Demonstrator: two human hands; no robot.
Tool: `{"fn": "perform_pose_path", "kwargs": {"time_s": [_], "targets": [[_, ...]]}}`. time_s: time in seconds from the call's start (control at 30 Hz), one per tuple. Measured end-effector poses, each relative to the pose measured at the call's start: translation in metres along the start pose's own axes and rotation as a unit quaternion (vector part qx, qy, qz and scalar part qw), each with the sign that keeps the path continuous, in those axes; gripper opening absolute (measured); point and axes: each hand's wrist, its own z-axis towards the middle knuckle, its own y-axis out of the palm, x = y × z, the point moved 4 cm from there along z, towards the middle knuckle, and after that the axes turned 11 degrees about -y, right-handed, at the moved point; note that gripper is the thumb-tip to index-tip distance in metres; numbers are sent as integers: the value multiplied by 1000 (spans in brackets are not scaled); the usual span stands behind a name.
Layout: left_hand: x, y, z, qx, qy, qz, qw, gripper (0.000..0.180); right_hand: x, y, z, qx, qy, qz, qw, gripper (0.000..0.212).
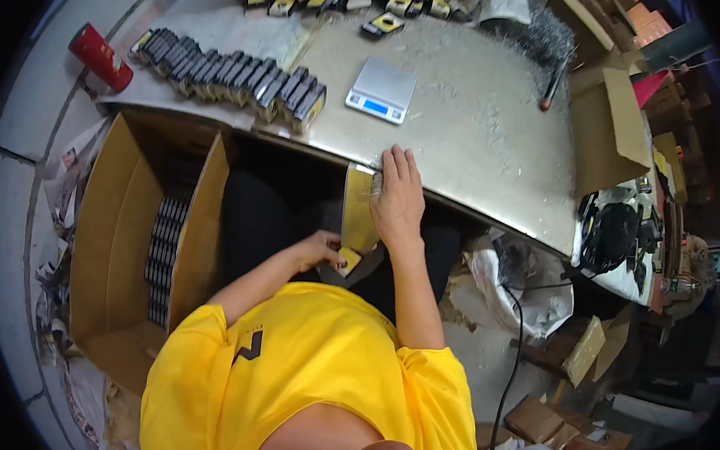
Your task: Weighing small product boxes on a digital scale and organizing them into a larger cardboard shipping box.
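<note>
I saw left hand (319, 249) pinching a yellow-black small box (349, 261), right hand (396, 198) flat, fingers released, on its open flap (358, 208). Cardboard carton (120, 235), frame left, held stacked packs (164, 254).

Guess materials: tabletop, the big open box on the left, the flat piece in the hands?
Tabletop: looks like bare metal sheet, dull grey sheen with scuffs and a rolled front edge. Big open box: corrugated cardboard, matte brown, folded flaps. Flat piece between the left hand and right hand: yellowish, slightly glossy, probably printed card or a plastic sleeve; can't tell which.
</note>
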Motion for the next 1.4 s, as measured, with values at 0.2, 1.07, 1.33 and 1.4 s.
{"fn": "perform_pose_path", "kwargs": {"time_s": [0.2, 1.07, 1.33, 1.4], "targets": [[-16, 5, -11, -57, 1, -106, 993, 56, -12, -16, -24, 20, -59, 49, 997, 62], [-2, 21, -23, 103, 126, 12, 987, 36, -15, -6, -33, -29, -110, 75, 991, 53], [-14, 7, -12, 78, 121, 37, 989, 32, -21, 45, -112, -177, 63, 287, 939, 55], [-25, 3, -17, 47, 48, 136, 989, 34, -28, 44, -112, -277, 48, 232, 931, 41]]}}
